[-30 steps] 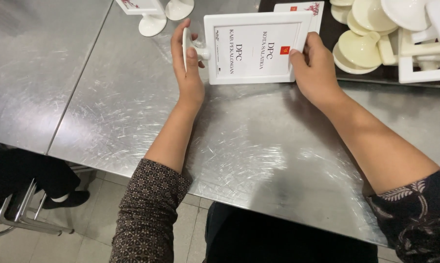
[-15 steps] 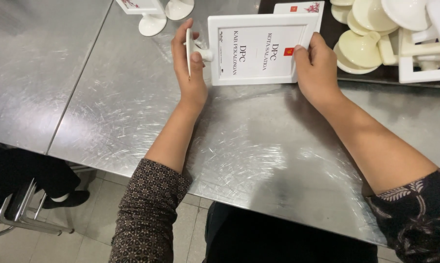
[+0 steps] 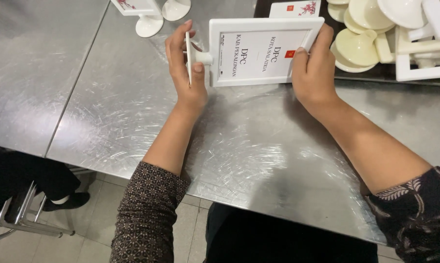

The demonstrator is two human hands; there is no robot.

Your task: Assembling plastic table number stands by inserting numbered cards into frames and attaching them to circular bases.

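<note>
We cannot see the far rim of the round white base, since it stands edge-on to us and only its thin profile shows. The picture's top edge cuts off a second white sign stand at upper left, leaving its foot and lower frame. A small white card with a red square lies partly behind the frame we hold. At upper right, a dark tray carries piled cream discs and white frame parts, running out of view.

The white sign holder is a rectangular frame turned sideways above the steel table, holding a white printed sheet with a small red square.

Our left hand is closed around the base, thumb pressed on its near face, fingers behind it. Our right hand clamps the frame's opposite short edge, fingers wrapped over the top corner. The frame spans between both grips.
</note>
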